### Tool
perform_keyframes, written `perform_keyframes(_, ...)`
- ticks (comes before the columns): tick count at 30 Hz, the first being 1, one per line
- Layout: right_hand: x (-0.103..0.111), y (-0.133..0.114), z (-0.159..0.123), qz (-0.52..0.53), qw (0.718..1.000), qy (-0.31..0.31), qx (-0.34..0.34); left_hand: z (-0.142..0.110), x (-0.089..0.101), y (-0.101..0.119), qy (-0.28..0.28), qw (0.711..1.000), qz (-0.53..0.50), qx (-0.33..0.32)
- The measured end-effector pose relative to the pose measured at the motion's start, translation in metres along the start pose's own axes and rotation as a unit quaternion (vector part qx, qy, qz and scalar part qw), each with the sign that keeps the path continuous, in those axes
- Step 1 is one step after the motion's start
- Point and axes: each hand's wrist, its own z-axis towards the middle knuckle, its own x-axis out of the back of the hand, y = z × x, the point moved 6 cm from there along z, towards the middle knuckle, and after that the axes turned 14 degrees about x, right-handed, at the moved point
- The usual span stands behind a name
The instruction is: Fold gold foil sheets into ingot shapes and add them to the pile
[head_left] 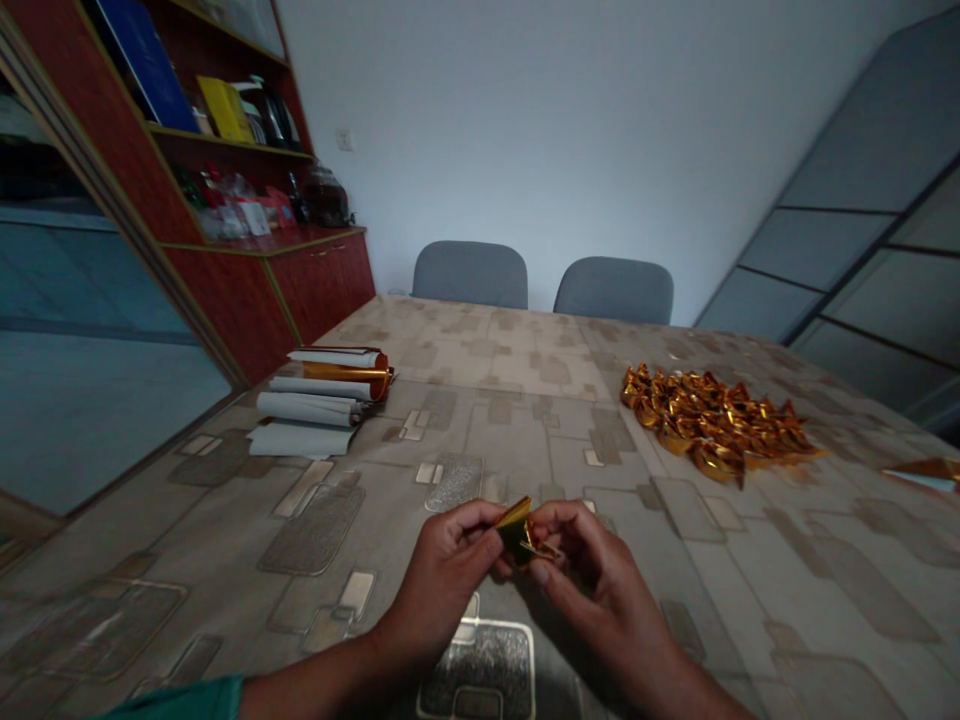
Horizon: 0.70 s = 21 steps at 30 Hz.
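Recording a pinch at lower centre of the frame: the left hand [442, 572] and right hand [600, 590] are held close together, both curled, fingertips and thumbs closed on opposite sides of a folded gold foil piece [516, 530], which they grip between them above the table. Its shape is only partly visible behind the fingers. The piece's long axis appears to stand roughly upright, tilted slightly, with a pointed tip toward the far side of the table; a thin strip trails toward lower right.

Progress, as judged from the table: a large heap of folded gold foil pieces [716, 420] lies right of centre, each crumpled and peaked — many appear finished. At upper left of the table, a stack of rolled white-backed sheets [307, 410] remains, topped by a gold foil roll [349, 372], so material appears to be left. A single loose gold foil sheet [926, 473] sits at the right edge. The patterned table cover [510, 430] runs beneath everything.
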Motion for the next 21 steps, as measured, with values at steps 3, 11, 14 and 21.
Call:
perform_keyframes(3, 0.004, -0.007, 0.002, -0.046, 0.999, -0.008, 0.023, 0.000, -0.001, 0.000, -0.031, 0.999, 0.007, 0.000)
perform_keyframes(11, 0.012, -0.023, 0.003, -0.169, 0.978, -0.072, 0.095, -0.002, 0.005, 0.002, -0.025, 0.993, 0.111, -0.019)
perform_keyframes(14, 0.013, -0.017, 0.003, -0.146, 0.986, -0.047, 0.060, -0.003, 0.005, 0.003, -0.024, 0.994, 0.099, -0.027)
perform_keyframes(21, 0.014, -0.006, 0.003, -0.152, 0.987, -0.027, 0.031, -0.006, 0.000, 0.003, -0.052, 0.997, 0.046, -0.029)
